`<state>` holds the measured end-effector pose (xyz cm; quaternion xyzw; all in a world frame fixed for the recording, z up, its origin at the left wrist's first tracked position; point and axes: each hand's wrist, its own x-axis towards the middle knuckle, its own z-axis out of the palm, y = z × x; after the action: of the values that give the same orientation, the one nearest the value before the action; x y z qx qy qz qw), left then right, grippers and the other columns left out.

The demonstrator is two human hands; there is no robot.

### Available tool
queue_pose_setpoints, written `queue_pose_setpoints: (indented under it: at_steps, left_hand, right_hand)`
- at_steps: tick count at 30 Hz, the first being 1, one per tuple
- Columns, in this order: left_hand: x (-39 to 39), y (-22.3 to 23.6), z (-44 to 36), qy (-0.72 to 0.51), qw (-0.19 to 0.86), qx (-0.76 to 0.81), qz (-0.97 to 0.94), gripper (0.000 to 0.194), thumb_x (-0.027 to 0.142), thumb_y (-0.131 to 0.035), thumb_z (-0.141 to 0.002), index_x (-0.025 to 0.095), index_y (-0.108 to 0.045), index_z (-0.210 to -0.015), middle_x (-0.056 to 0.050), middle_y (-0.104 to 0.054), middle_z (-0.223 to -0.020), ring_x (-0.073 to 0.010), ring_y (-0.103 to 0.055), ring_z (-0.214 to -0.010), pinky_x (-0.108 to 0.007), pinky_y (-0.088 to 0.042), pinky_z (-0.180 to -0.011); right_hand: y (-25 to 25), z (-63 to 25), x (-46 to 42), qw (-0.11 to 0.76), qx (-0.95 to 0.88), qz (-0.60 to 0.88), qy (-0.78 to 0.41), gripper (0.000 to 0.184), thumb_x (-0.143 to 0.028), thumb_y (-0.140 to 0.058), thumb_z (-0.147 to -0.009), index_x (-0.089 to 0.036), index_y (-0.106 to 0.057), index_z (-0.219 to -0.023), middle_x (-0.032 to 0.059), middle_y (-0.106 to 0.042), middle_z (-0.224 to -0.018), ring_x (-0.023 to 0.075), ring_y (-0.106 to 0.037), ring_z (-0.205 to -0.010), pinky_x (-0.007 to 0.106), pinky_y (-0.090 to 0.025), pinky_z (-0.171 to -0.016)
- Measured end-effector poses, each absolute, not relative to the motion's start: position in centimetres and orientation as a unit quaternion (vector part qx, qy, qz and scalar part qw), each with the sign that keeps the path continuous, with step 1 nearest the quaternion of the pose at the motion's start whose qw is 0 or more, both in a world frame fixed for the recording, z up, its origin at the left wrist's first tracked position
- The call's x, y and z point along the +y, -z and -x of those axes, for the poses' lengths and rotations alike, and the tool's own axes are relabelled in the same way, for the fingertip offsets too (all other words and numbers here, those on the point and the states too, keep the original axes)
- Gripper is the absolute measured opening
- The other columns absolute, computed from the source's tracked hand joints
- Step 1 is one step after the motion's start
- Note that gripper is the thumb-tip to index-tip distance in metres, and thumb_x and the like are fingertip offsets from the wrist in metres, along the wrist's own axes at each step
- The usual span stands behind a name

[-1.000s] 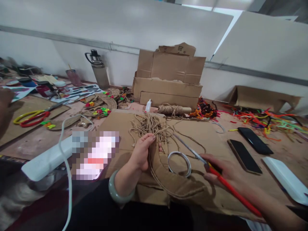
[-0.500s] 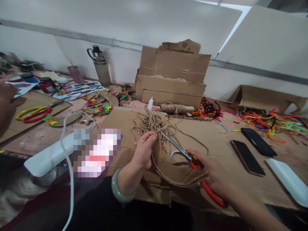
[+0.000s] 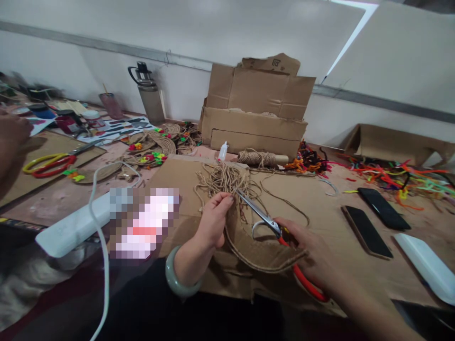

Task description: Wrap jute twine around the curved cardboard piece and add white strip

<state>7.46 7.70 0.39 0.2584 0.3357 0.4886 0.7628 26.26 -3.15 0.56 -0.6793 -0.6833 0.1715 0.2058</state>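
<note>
My left hand (image 3: 213, 218), with a pale bangle at the wrist, pinches one end of a curved cardboard piece (image 3: 263, 253) edged with jute cord. In my right hand (image 3: 309, 246) is a pair of scissors (image 3: 258, 208) with red handles. The blade tips are close to my left fingertips, at the cord end; whether they touch it I cannot tell. The far end of the curved piece reaches the right fingers. Behind both hands lies a tangled heap of jute cord (image 3: 225, 180) on a cardboard sheet (image 3: 177, 177).
A glue bottle (image 3: 223, 151) and a jute cord roll (image 3: 261, 158) stand before a cardboard box (image 3: 256, 128). Two dark phones (image 3: 368, 232) and a white power bank (image 3: 424, 265) are right. Left are a lit phone (image 3: 147, 227), a white cable (image 3: 103, 241) and another person's hand (image 3: 12, 137).
The scissors' lower red handle has moved slightly up and left, towards the other handle. My left hand keeps its pinch in nearly the same place. The view has shifted a little.
</note>
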Motion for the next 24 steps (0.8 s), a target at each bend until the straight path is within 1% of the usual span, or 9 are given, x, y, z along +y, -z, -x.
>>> queue_pose_setpoints:
  at_steps: [3,6,9,12,15,19,24]
  left_hand:
    - [7.6,-0.4,-7.5,-0.476,0.772,0.331,-0.262,0.026,0.032,-0.073,-0.054,0.017,-0.055,-0.065,0.005,-0.057,-0.049,-0.0086,-0.052,-0.042,-0.021,-0.043,-0.047]
    - [7.6,-0.3,-7.5,-0.47,0.773,0.334,-0.264,0.027,0.032,-0.074,-0.053,0.016,-0.055,-0.064,0.005,-0.057,-0.05,-0.0085,-0.052,-0.042,-0.021,-0.043,-0.047]
    - [7.7,-0.3,-7.6,-0.473,0.768,0.339,-0.267,0.027,0.031,-0.075,-0.052,0.016,-0.056,-0.064,0.006,-0.056,-0.05,-0.0073,-0.051,-0.043,-0.019,-0.043,-0.047]
    - [7.7,-0.2,-7.6,-0.473,0.765,0.341,-0.273,0.027,0.031,-0.074,-0.053,0.016,-0.056,-0.064,0.006,-0.055,-0.049,-0.0072,-0.051,-0.043,-0.019,-0.043,-0.046]
    - [7.8,-0.2,-7.6,-0.475,0.763,0.339,-0.279,0.026,0.031,-0.073,-0.054,0.016,-0.056,-0.063,0.006,-0.056,-0.049,-0.0076,-0.05,-0.041,-0.02,-0.044,-0.046]
    - [7.9,-0.1,-7.5,-0.479,0.758,0.331,-0.294,0.023,0.031,-0.071,-0.056,0.016,-0.056,-0.063,0.005,-0.058,-0.048,-0.008,-0.051,-0.041,-0.02,-0.044,-0.046]
    - [7.8,0.1,-7.4,-0.472,0.762,0.332,-0.294,0.023,0.031,-0.071,-0.057,0.016,-0.055,-0.064,0.005,-0.057,-0.047,-0.0084,-0.052,-0.04,-0.019,-0.042,-0.045]
  right_hand:
    - [-0.6,-26.1,-3.0,0.189,-0.675,0.693,-0.167,0.04,-0.033,-0.052,-0.079,-0.023,-0.056,-0.118,0.0067,-0.065,-0.114,0.0234,-0.062,-0.1,0.037,-0.05,-0.084]
    - [-1.1,-25.5,-2.5,0.159,-0.669,0.709,-0.155,0.042,-0.04,-0.057,-0.077,-0.022,-0.058,-0.115,0.0082,-0.067,-0.111,0.0257,-0.064,-0.096,0.038,-0.051,-0.081]
    - [-1.4,-25.2,-2.2,0.149,-0.663,0.72,-0.14,0.044,-0.04,-0.059,-0.075,-0.021,-0.058,-0.115,0.0091,-0.066,-0.112,0.027,-0.064,-0.097,0.04,-0.05,-0.082]
    - [-1.0,-25.5,-2.3,0.149,-0.663,0.722,-0.126,0.047,-0.041,-0.059,-0.075,-0.02,-0.058,-0.116,0.0094,-0.067,-0.111,0.0261,-0.064,-0.095,0.038,-0.051,-0.081]
    - [-0.4,-26.0,-2.7,0.162,-0.686,0.7,-0.112,0.042,-0.04,-0.057,-0.077,-0.022,-0.057,-0.116,0.0081,-0.067,-0.109,0.0235,-0.065,-0.093,0.035,-0.052,-0.078]
    - [0.0,-26.2,-3.1,0.176,-0.703,0.682,-0.098,0.037,-0.033,-0.053,-0.081,-0.023,-0.055,-0.117,0.0078,-0.066,-0.113,0.0213,-0.064,-0.097,0.032,-0.051,-0.078]
    - [-0.2,-25.9,-3.0,0.174,-0.7,0.687,-0.087,0.038,-0.038,-0.054,-0.081,-0.022,-0.055,-0.116,0.009,-0.066,-0.112,0.0224,-0.065,-0.097,0.033,-0.053,-0.078]
